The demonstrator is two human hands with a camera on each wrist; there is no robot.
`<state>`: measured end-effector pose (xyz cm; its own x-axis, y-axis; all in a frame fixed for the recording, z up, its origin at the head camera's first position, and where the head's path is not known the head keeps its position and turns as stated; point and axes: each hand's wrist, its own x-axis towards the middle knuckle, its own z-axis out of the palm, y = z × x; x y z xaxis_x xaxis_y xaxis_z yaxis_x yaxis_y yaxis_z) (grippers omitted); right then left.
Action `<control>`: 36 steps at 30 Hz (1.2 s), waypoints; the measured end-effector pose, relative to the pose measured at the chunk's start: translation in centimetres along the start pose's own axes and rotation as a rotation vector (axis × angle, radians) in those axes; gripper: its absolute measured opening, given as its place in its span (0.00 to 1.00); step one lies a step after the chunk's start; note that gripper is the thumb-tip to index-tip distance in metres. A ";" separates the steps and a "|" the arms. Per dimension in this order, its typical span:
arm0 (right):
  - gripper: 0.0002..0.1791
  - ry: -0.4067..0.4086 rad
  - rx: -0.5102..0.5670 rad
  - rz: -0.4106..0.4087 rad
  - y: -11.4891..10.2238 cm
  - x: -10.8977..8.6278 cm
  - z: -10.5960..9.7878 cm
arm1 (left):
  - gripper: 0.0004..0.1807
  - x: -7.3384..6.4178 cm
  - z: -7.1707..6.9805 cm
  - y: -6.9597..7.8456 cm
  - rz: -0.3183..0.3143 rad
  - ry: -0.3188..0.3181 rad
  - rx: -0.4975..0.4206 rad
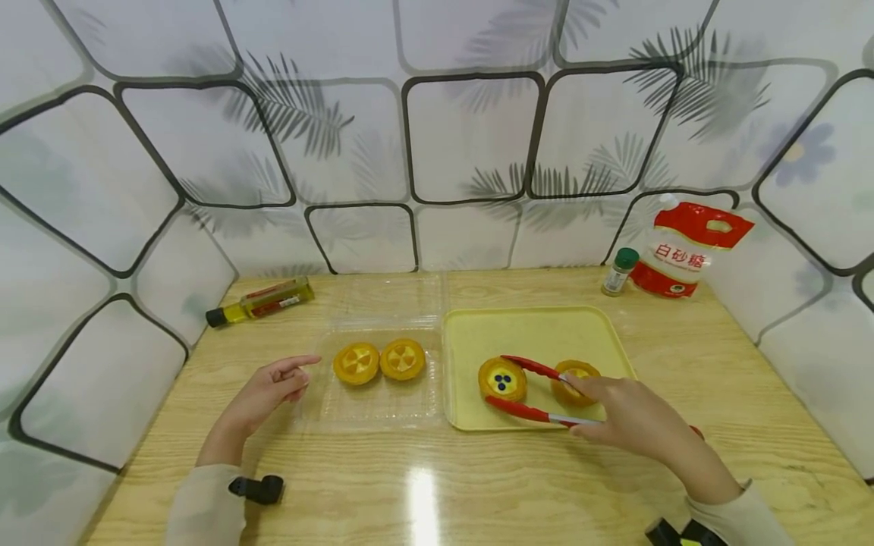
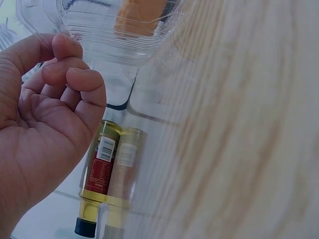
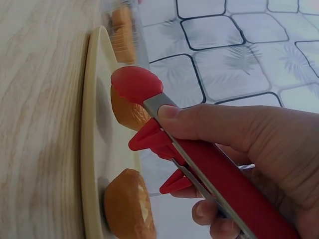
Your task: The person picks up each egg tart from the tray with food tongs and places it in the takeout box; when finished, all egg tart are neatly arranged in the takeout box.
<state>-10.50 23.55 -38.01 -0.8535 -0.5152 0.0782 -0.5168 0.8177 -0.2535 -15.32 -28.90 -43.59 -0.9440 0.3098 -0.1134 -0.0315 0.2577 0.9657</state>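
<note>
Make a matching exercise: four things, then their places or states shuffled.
Things:
1. red tongs
2. tart with dark dots
3. black-capped bottle
4. green-capped jar

Places or states:
A. on the yellow tray, between tong tips
B. beside the red-and-white bag
C. held in the right hand
D. lying on its side

Pairs: 1-C, 2-A, 3-D, 4-B

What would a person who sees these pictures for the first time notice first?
Probably the red tongs, which the right hand holds with their tips at either side of the berry-dotted tart on the yellow tray. Next, perhaps, two tarts side by side in the clear container left of the tray, and the red-and-white bag at the back right.
</note>
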 end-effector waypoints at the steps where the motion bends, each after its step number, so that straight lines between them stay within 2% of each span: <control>1: 0.36 0.005 0.002 -0.003 -0.1 0.1 -0.2 | 0.24 0.0 0.0 0.0 -0.001 0.000 -0.002; 14: 0.38 0.093 -0.024 -0.035 -0.9 1.4 -1.7 | 0.24 0.1 0.0 -0.2 0.007 -0.002 -0.015; 22: 0.39 0.069 0.023 -0.051 -2.7 3.3 -1.2 | 0.25 0.0 0.0 -0.4 0.025 -0.003 -0.024; 32: 0.38 0.071 0.092 -0.242 -5.1 7.1 0.6 | 0.26 -0.1 0.0 -0.2 0.014 -0.003 -0.028; 36: 0.38 0.025 0.113 -0.288 -6.0 8.7 1.0 | 0.26 -0.1 -0.1 -0.3 0.012 -0.008 -0.035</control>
<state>-14.77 13.93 -36.78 -0.6751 -0.7140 0.1857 -0.7282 0.6044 -0.3233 -15.26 -29.05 -43.87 -0.9419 0.3197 -0.1030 -0.0312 0.2218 0.9746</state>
